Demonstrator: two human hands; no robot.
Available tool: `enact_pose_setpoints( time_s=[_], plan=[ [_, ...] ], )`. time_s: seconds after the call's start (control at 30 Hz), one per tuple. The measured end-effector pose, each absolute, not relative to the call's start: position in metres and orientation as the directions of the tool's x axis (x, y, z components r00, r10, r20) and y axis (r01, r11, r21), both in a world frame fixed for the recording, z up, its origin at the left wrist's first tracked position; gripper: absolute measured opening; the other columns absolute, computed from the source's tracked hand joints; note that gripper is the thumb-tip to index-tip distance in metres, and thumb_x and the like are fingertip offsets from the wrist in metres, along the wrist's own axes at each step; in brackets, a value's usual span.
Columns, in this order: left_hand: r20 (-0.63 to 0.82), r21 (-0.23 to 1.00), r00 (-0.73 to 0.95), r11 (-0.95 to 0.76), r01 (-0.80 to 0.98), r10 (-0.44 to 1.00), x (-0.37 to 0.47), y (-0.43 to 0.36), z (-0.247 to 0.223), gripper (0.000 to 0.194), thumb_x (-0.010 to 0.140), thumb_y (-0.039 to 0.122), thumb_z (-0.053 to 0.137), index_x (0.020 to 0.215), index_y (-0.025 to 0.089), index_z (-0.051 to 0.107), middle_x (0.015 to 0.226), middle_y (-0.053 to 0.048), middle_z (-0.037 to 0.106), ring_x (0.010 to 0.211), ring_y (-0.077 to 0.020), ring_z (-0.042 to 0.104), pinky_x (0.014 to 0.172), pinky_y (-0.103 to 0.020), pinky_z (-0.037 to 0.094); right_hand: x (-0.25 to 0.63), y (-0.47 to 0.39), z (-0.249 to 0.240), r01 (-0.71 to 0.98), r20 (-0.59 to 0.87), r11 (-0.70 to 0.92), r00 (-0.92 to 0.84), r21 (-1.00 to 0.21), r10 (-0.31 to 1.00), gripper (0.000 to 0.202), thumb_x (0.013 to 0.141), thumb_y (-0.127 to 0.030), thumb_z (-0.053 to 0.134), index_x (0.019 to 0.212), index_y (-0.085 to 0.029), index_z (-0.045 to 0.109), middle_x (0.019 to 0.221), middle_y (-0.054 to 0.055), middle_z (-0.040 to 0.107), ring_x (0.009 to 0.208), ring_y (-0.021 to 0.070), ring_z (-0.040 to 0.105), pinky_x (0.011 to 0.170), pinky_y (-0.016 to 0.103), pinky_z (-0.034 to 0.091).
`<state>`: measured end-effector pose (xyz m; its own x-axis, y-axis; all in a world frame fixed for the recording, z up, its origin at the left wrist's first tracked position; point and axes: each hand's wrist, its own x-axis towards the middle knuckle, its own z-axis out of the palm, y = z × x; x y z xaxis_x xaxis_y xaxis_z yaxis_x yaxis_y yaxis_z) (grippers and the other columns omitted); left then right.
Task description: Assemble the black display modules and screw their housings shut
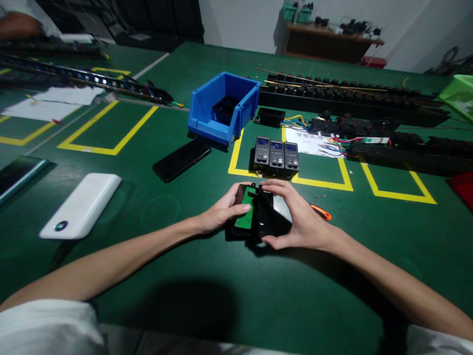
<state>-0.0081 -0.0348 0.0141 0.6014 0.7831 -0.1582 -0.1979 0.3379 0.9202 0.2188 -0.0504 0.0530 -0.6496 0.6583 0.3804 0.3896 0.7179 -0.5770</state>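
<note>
My left hand (225, 209) is closed on a green circuit board (244, 215) that sits in a black housing part, the thumb lying over the board. Beside it, my right hand (295, 217) grips a black casing (266, 214), fingers at its top and thumb at its lower edge. The two parts are side by side, close together above the green table (177, 266). Just beyond my hands stand three black modules (277, 155) with small screens. An orange-handled tool (320, 212) lies partly hidden behind my right hand, and tiny screws (320, 196) lie near it.
A blue bin (214, 125) holding black parts stands beyond my hands. Left are a black phone (182, 160), a white power bank (81, 206) and another dark device (20, 175). Long black strips with wires (369, 123) cross the back right. Another person's arm (20, 25) shows at upper left.
</note>
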Motion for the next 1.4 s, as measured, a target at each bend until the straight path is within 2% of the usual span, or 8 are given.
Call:
enact_pose_setpoints(
  time_s=[0.13, 0.3, 0.4, 0.53, 0.67, 0.87, 1.13, 1.4],
  plan=[
    [-0.119, 0.934, 0.616, 0.298, -0.196, 0.779, -0.008, -0.035, 0.012, 0.061, 0.086, 0.032, 0.064, 0.139, 0.026, 0.034, 0.143, -0.01, 0.045, 0.131, -0.0266, 0.047, 0.1, -0.034, 0.046, 0.216, -0.053, 0.051, 0.404, 0.426, 0.738, -0.625, -0.541, 0.654, 0.086, 0.068, -0.037, 0.078, 0.139, -0.018, 0.034, 0.14, 0.019, 0.044, 0.133, 0.033, 0.043, 0.108, 0.052, 0.041],
    [-0.077, 0.949, 0.625, 0.248, -0.192, 0.777, -0.008, -0.035, 0.009, 0.061, 0.087, 0.033, 0.064, 0.139, 0.025, 0.033, 0.145, -0.01, 0.042, 0.136, -0.0273, 0.042, 0.107, -0.038, 0.041, 0.213, -0.055, 0.046, 0.409, 0.459, 0.744, -0.599, -0.529, 0.656, 0.09, 0.066, -0.045, 0.078, 0.14, -0.018, 0.034, 0.137, 0.019, 0.043, 0.129, 0.0336, 0.045, 0.105, 0.054, 0.043],
    [-0.069, 0.951, 0.643, 0.244, -0.187, 0.762, -0.008, -0.034, 0.009, 0.062, 0.087, 0.033, 0.064, 0.14, 0.025, 0.032, 0.145, -0.01, 0.043, 0.134, -0.0269, 0.044, 0.107, -0.039, 0.042, 0.212, -0.056, 0.045, 0.42, 0.467, 0.752, -0.599, -0.508, 0.651, 0.092, 0.067, -0.046, 0.077, 0.144, -0.02, 0.034, 0.137, 0.017, 0.039, 0.131, 0.0342, 0.042, 0.105, 0.054, 0.043],
    [-0.065, 0.95, 0.643, 0.244, -0.194, 0.763, -0.008, -0.034, 0.009, 0.064, 0.085, 0.033, 0.066, 0.139, 0.026, 0.033, 0.145, -0.011, 0.043, 0.131, -0.0278, 0.048, 0.105, -0.04, 0.044, 0.21, -0.058, 0.047, 0.408, 0.473, 0.781, -0.631, -0.472, 0.615, 0.082, 0.069, -0.045, 0.074, 0.14, -0.022, 0.041, 0.146, 0.016, 0.03, 0.137, 0.0367, 0.035, 0.109, 0.056, 0.039],
    [-0.087, 0.945, 0.633, 0.266, -0.192, 0.769, -0.008, -0.035, 0.011, 0.064, 0.085, 0.035, 0.067, 0.139, 0.027, 0.034, 0.145, -0.012, 0.043, 0.129, -0.0286, 0.05, 0.101, -0.041, 0.047, 0.211, -0.058, 0.048, 0.392, 0.524, 0.791, -0.597, -0.47, 0.607, 0.077, 0.066, -0.047, 0.077, 0.132, -0.021, 0.046, 0.142, 0.018, 0.035, 0.133, 0.037, 0.04, 0.106, 0.057, 0.042],
    [-0.095, 0.937, 0.629, 0.282, -0.205, 0.772, -0.007, -0.035, 0.01, 0.06, 0.087, 0.035, 0.065, 0.138, 0.026, 0.033, 0.143, -0.012, 0.044, 0.124, -0.0256, 0.054, 0.099, -0.037, 0.049, 0.21, -0.061, 0.044, 0.322, 0.654, 0.806, -0.473, -0.496, 0.591, 0.073, 0.063, -0.036, 0.081, 0.125, -0.026, 0.043, 0.142, 0.016, 0.037, 0.135, 0.0373, 0.041, 0.104, 0.059, 0.044],
    [-0.147, 0.909, 0.637, 0.357, -0.215, 0.757, -0.008, -0.037, 0.012, 0.052, 0.092, 0.046, 0.054, 0.136, 0.026, 0.034, 0.135, -0.01, 0.051, 0.101, -0.0198, 0.062, 0.082, -0.03, 0.051, 0.206, -0.059, 0.032, 0.249, 0.573, 0.816, -0.607, -0.522, 0.551, 0.075, 0.069, -0.033, 0.078, 0.129, -0.023, 0.033, 0.154, 0.02, 0.024, 0.146, 0.0346, 0.026, 0.11, 0.059, 0.039],
    [-0.144, 0.912, 0.648, 0.353, -0.206, 0.748, -0.009, -0.037, 0.01, 0.057, 0.09, 0.043, 0.058, 0.138, 0.028, 0.032, 0.139, -0.01, 0.046, 0.101, -0.0191, 0.062, 0.082, -0.029, 0.051, 0.204, -0.058, 0.021, 0.299, 0.481, 0.79, -0.661, -0.535, 0.576, 0.069, 0.075, -0.034, 0.073, 0.129, -0.022, 0.031, 0.159, 0.021, 0.012, 0.149, 0.0347, 0.016, 0.112, 0.06, 0.034]
  ],
)
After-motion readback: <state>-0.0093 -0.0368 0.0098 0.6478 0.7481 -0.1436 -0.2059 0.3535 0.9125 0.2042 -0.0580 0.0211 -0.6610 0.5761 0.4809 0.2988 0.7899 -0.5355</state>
